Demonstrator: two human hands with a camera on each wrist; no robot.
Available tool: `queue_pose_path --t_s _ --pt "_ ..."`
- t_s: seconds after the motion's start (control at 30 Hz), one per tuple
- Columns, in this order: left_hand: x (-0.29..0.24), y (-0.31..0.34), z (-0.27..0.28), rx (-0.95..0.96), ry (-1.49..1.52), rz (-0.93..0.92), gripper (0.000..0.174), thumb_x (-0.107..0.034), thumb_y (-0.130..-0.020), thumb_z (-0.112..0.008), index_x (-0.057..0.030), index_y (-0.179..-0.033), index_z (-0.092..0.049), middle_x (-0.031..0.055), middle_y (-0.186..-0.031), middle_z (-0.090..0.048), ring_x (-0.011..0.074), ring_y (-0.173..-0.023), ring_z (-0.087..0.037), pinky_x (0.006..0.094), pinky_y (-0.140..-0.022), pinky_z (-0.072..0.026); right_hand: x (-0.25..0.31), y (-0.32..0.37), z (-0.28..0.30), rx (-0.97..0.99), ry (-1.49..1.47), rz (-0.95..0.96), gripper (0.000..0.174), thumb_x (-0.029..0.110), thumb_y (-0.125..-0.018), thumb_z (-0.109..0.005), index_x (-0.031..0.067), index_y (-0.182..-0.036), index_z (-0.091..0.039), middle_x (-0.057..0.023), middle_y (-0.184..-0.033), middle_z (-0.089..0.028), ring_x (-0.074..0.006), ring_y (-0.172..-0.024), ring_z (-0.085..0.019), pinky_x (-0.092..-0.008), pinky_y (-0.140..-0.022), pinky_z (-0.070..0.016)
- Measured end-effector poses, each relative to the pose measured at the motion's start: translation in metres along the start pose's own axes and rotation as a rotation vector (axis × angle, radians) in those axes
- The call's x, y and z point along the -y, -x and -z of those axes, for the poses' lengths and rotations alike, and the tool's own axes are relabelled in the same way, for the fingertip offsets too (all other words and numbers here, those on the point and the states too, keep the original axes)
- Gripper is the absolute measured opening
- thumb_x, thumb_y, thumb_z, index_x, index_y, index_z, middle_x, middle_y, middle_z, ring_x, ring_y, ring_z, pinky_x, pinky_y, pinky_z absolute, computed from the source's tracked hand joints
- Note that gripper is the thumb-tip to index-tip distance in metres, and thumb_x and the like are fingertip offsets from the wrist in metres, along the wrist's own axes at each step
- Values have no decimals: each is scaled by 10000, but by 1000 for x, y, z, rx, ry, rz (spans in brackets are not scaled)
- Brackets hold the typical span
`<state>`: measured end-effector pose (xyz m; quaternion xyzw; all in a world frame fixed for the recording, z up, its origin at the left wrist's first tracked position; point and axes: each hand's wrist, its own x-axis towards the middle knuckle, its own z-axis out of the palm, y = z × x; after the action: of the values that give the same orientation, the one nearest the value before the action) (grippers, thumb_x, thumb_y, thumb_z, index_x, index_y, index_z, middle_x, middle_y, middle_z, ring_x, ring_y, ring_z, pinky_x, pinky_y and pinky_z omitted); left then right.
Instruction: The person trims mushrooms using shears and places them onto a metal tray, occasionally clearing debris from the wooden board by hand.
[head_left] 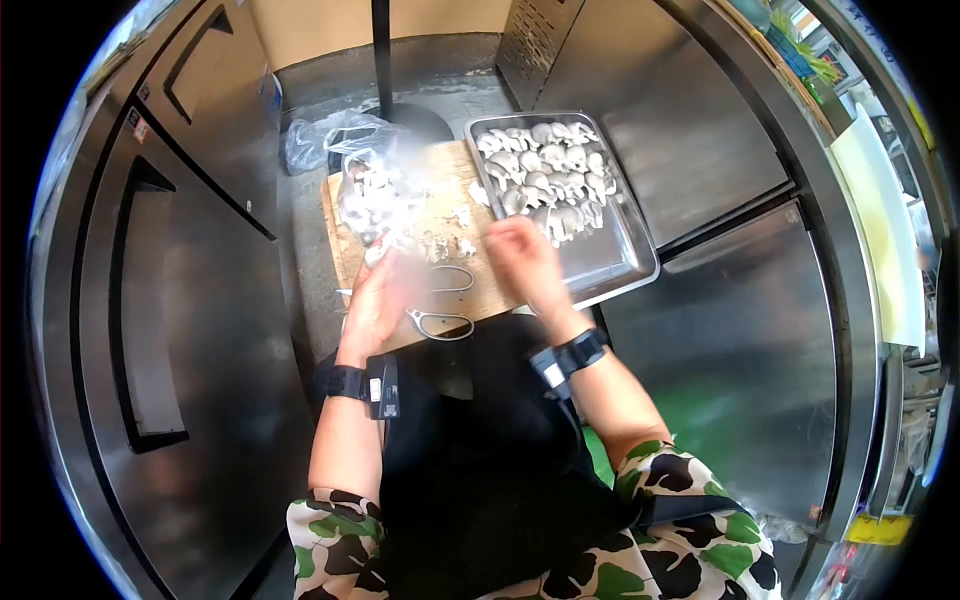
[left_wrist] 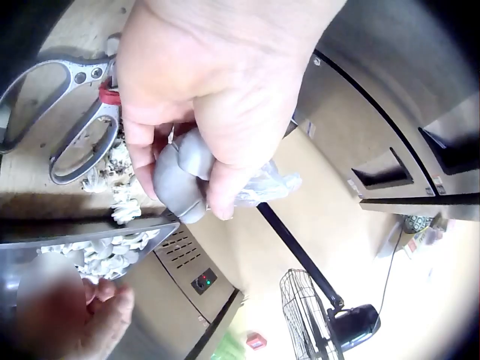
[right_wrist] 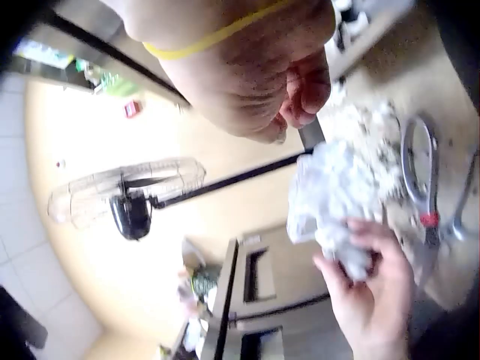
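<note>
Grey mushrooms (left_wrist: 178, 187) sit between the thumb and curled fingers of the left hand (head_left: 375, 305), beside a clear plastic bag (head_left: 350, 205) of pale pieces. The right hand (head_left: 528, 260) is blurred in the head view, near the metal tray's lower left edge. Its fingers are loosely curled in the right wrist view, with nothing visible in them (right_wrist: 247, 82). Rows of mushrooms (head_left: 545, 170) lie in the metal tray (head_left: 625, 255). Scissors with silver handles (head_left: 441, 325) rest on the wooden board (head_left: 490, 290), their blades partly hidden by the left hand.
Pale scraps (head_left: 438, 248) are scattered over the board between the bag and the tray. A black stand pole (head_left: 382, 60) rises behind the board. Steel cabinets (head_left: 200, 310) flank the work area on both sides.
</note>
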<state>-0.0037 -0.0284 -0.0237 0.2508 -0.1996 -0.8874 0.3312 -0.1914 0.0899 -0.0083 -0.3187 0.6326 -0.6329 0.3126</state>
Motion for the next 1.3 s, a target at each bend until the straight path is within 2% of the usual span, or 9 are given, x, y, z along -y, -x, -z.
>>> queue_pose_path --t_s 0.07,0.2,0.3,0.6,0.7,0.8,1.03,1.13,1.3 --pt "1 -1 2 1 -11 2 338 -123 -866 -587 -63 -1182 -482 92 -1035 -585 217 -928 -576 303 -792 -504 11 7 -42 97 258 239 228 53 -751 -686 40 -956 -586 -42 -783 -572 -101 -648 -543 -228 -587 -457" --pt "-2 0 5 67 -55 -1 381 -209 -906 -534 -77 -1251 -438 85 -1130 -533 200 -994 -541 344 -851 -475 21 12 -84 133 439 405 290 59 -684 -705 41 -946 -582 -111 -842 -551 -224 -589 -555 -290 -554 -467" --pt "-4 -2 7 107 -47 38 406 -197 -918 -505 -89 -1296 -402 86 -1166 -515 199 -1016 -531 357 -861 -465 10 7 -91 112 548 447 264 52 -688 -694 31 -927 -584 -135 -831 -564 -244 -584 -562 -312 -546 -469" --pt "0 -5 8 77 -280 -8 439 -82 -892 -503 -106 -1314 -388 84 -1207 -504 203 -1054 -526 371 -839 -474 10 5 -88 55 505 196 125 57 -732 -653 -3 -829 -602 -128 -703 -589 -213 -580 -573 -301 -545 -463" --pt "0 -6 6 49 -272 -13 457 -57 -874 -491 -108 -1315 -384 88 -1205 -505 209 -1051 -528 378 -836 -475 5 0 -85 57 361 85 108 66 -757 -640 -1 -835 -606 -121 -743 -599 -184 -575 -571 -284 -538 -457" --pt "-3 -5 7 37 -211 -1 458 -56 -860 -478 -108 -1307 -390 90 -1180 -516 211 -1033 -532 373 -822 -476 11 -7 -78 -22 420 177 111 72 -773 -632 5 -860 -612 -119 -797 -608 -158 -580 -569 -265 -549 -458" --pt "-3 -4 5 36 -230 27 399 -86 -866 -491 -112 -1259 -428 76 -1120 -543 178 -917 -560 324 -729 -480 7 -21 -71 302 346 28 251 83 -726 -676 3 -956 -616 -73 -818 -611 -121 -619 -541 -250 -588 -469" --pt "-3 -3 3 70 -280 -1 370 -99 -869 -517 -117 -1234 -456 64 -1114 -542 151 -896 -556 306 -700 -478 -2 -26 -72 276 263 -5 245 70 -720 -672 7 -950 -615 -69 -807 -605 -114 -635 -542 -247 -594 -469" --pt "-2 -3 5 66 -295 -2 336 -105 -866 -538 -113 -1200 -497 55 -1079 -557 137 -867 -559 295 -685 -476 19 -17 -77 192 654 213 226 47 -701 -624 48 -927 -623 -115 -794 -601 -230 -704 -588 -331 -648 -483"
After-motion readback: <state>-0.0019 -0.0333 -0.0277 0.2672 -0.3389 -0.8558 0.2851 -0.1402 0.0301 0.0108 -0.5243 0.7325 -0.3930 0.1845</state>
